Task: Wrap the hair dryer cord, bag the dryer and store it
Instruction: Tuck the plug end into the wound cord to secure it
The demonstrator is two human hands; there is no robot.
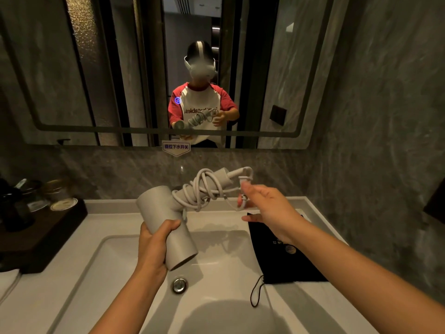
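A grey hair dryer (168, 227) is held over the sink, its barrel gripped by my left hand (154, 247). Its white cord (204, 191) is coiled in several loops around the handle, which points up and to the right. My right hand (267, 208) is at the handle's end, fingers pinching the loose end of the cord with the plug (243, 201). A black drawstring bag (281, 251) lies flat on the counter to the right of the basin, under my right forearm, its string trailing toward the sink.
The white basin (216, 261) with a chrome drain (179, 285) lies below the dryer. A dark wooden tray (43, 232) with jars and bottles stands at left. A folded white towel (7, 283) is at the left edge. A mirror (120, 68) hangs behind.
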